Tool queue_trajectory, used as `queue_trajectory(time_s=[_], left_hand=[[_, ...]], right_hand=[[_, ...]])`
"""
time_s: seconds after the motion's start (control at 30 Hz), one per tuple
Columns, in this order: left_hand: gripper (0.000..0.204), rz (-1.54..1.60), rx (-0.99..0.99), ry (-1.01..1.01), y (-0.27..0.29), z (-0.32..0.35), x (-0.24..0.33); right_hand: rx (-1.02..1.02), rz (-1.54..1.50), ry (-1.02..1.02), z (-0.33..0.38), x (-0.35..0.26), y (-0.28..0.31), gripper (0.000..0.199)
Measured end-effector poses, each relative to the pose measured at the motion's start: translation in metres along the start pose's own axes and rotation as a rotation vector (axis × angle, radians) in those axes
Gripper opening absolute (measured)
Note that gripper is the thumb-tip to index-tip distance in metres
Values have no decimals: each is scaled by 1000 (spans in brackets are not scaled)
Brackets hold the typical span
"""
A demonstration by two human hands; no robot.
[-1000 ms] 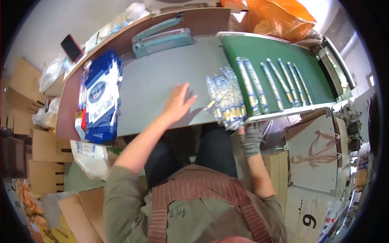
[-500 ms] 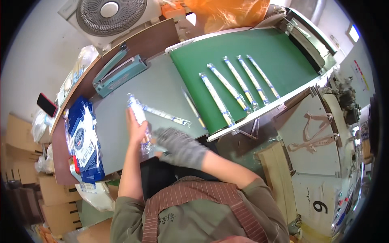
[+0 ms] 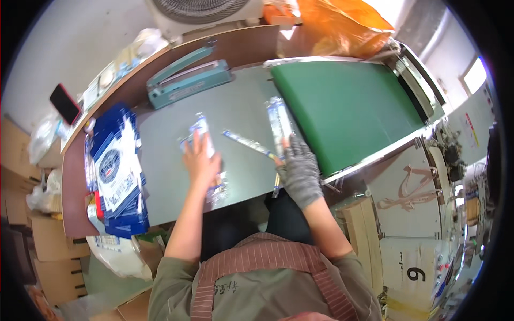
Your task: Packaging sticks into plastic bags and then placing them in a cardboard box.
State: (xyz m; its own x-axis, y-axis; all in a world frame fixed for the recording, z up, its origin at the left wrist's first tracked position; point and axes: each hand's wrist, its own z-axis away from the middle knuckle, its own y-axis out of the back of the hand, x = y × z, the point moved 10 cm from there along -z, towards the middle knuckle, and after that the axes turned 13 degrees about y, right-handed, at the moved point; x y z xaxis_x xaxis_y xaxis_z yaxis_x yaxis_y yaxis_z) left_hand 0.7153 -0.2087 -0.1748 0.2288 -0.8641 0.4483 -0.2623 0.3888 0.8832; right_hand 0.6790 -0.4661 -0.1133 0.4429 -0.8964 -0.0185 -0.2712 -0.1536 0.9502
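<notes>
My bare left hand (image 3: 201, 163) lies over a bundle of slim packets (image 3: 200, 126) in clear film with blue and white print, on the grey tabletop. Its fingers are bent around the packets, whose lower ends stick out below the palm. My right hand (image 3: 301, 174), in a grey fingerless glove, closes on a second bundle of the same packets (image 3: 278, 120) beside the green belt. What the packets contain is not clear. Between the hands a single packet (image 3: 247, 142) slants across the table, its lower end close to my right fingers.
The green conveyor belt (image 3: 348, 112) is to the right. A teal bench sealer (image 3: 187, 83) stands at the back. Blue and white printed bags (image 3: 115, 171) are piled at the left. A phone (image 3: 65, 104) leans on the ledge, and an orange plastic bag (image 3: 342, 27) hangs behind.
The row of packets has left the green belt and is now bunched under my right hand on the table. My left hand has lowered its bundle onto the tabletop. The view has shifted.
</notes>
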Motion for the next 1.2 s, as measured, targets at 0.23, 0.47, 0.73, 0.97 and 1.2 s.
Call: queue_trajectory(time_s=[0.23,0.47,0.73,0.97,1.2], left_hand=[[78,739,-12,210,20,-12,-30],[86,1325,-632,363,-7,1,22],[112,1152,27,-183,141,7,36],[122,1149,-175,-267,120,-5,19],[81,976,-276,-270,101,23,29]], right_hand=[[270,-343,-302,-31,63,-67,53],[224,-1588,-484,-89,-111,-154,75],[220,-1987,-98,-143,-166,25,50],[264,-1785,426,-150,-160,49,116],[396,-1337,559,-109,-164,70,86]])
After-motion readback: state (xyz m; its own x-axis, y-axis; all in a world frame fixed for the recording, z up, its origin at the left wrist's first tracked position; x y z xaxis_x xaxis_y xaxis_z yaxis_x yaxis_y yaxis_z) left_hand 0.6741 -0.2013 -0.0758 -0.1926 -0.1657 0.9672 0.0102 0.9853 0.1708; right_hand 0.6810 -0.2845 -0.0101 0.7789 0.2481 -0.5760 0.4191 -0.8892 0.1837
